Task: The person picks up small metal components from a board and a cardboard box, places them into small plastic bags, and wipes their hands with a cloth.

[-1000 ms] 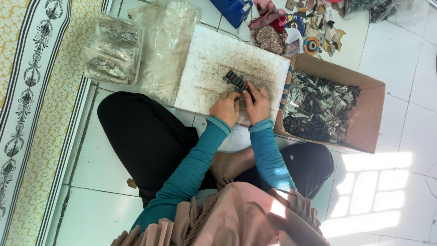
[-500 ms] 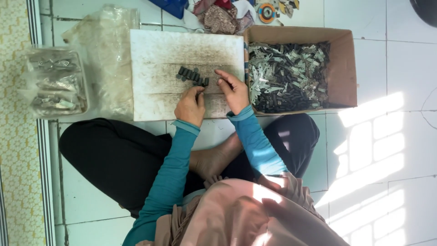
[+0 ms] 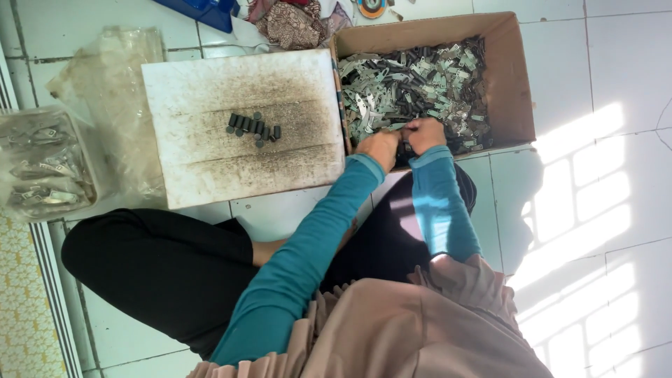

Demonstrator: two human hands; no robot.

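Cardboard walls of the open brown box (image 3: 521, 77) frame our work: our left hand (image 3: 379, 148) and right hand (image 3: 423, 133) meet at its near edge, fingers curled into the heap of small grey metal clips (image 3: 413, 84); what they grip, we cannot tell. Small dark cylinders (image 3: 253, 128) lie grouped on the stained white board (image 3: 210, 175), well apart from both hands.
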